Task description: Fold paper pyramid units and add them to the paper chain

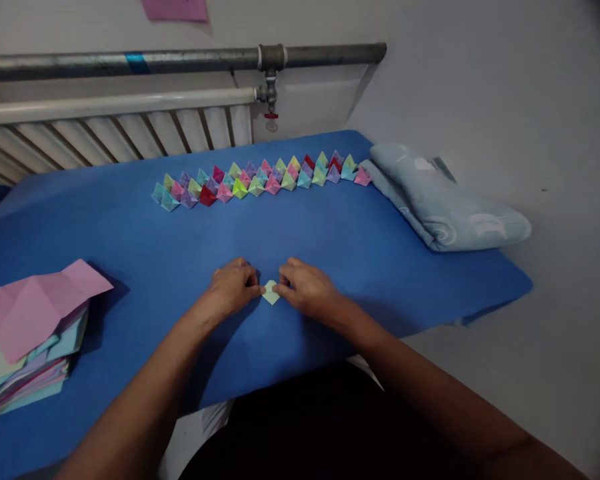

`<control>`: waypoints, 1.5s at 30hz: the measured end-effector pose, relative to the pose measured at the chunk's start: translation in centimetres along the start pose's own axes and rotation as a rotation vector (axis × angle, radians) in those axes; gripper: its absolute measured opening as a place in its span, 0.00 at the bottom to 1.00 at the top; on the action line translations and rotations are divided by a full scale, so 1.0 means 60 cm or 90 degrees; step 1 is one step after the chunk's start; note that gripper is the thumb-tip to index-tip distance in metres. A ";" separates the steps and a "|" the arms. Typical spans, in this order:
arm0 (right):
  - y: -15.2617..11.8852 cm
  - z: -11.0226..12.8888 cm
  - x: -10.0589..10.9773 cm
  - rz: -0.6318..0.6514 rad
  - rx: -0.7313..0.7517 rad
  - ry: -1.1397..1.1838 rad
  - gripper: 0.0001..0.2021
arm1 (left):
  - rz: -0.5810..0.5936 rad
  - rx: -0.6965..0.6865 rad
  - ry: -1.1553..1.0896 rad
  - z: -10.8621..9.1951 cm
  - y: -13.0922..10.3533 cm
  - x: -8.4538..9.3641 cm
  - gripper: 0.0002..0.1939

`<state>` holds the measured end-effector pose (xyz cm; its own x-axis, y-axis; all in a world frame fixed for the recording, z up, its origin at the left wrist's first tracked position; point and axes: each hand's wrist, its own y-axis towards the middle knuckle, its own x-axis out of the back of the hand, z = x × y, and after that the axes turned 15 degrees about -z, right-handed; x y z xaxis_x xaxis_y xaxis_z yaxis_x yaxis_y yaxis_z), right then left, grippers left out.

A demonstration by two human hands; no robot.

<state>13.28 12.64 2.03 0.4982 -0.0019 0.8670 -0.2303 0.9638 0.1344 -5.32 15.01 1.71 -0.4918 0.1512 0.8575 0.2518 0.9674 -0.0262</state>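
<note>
With left hand [233, 287] and right hand [305, 287], pinching small pale green folded paper [271, 297] from opposite sides, thumb tips on its side edges, other fingers curled in. Holding it low over blue table [260, 240], nearer the front edge, between both hands; flat on the surface or slightly lifted, cannot tell. Pointing its sharp corner toward the front edge, blunt end toward white radiator [130, 133]. Long axis: cannot tell, sides partly covered by the thumbs. Farther back, well apart from both hands, lined up in a long band running left to right: multicoloured peaked paper pieces [256, 187], packed close, right end just beside folded blue-grey blanket [445, 207]. At far left: stacked coloured sheets [30, 393], topped with creased pink sheet [45, 300]. Above the radiator: grey metal pipe [80, 65], with red-handled valve [271, 115] toward its right end.
</note>
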 end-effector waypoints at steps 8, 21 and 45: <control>0.001 0.002 0.006 0.016 -0.007 -0.002 0.08 | 0.054 -0.009 0.063 -0.016 0.010 0.012 0.14; -0.011 -0.024 0.002 -0.046 0.043 0.027 0.06 | 0.045 -0.007 0.107 -0.024 0.018 0.009 0.11; -0.017 -0.062 -0.030 -0.268 -0.031 0.300 0.02 | 0.152 -0.180 -0.022 -0.044 0.025 0.015 0.11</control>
<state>15.69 12.65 -1.46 0.8548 -0.2761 0.4394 0.0982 0.9174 0.3856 -3.21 16.09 3.81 -0.4180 0.3768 0.8266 0.5805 0.8107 -0.0760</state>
